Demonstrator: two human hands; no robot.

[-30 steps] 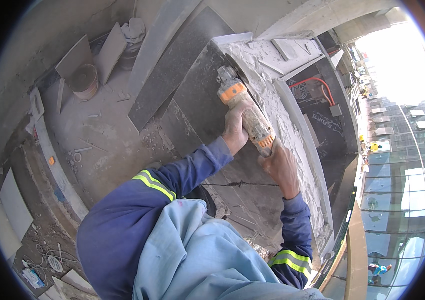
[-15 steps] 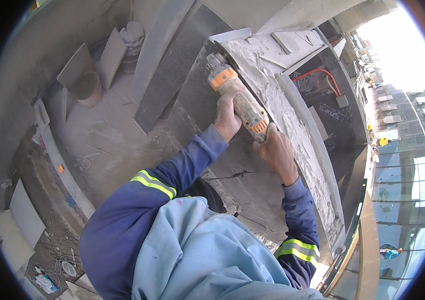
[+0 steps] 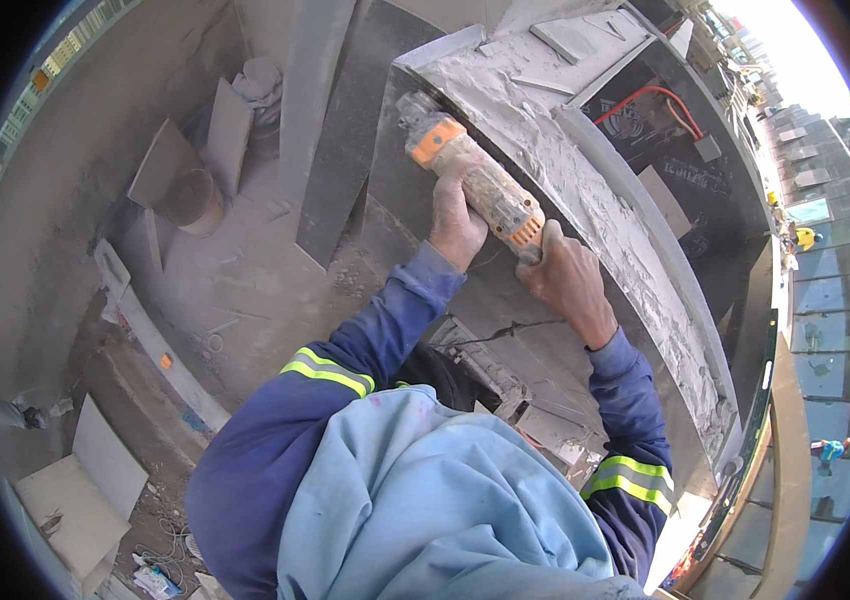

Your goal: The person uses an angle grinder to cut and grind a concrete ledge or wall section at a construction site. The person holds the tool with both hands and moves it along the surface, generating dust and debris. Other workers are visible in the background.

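Fingers (image 3: 557,264) grip a grinder (image 3: 493,190) left of white writing (image 3: 699,178).

Small, pale handwritten marks (image 3: 700,178) stand on the flat, dark grey panel (image 3: 720,220) in the open recess at the right, near the bent orange-red tube (image 3: 663,91). They are too small and blurred to read. Looser whitish scrawls (image 3: 625,122) stand on the same panel, farther left, likewise illegible.

Dusty bucket (image 3: 207,214) beside tilted boards (image 3: 229,137), bent red tube (image 3: 681,108), pale sheets (image 3: 67,508) lower left
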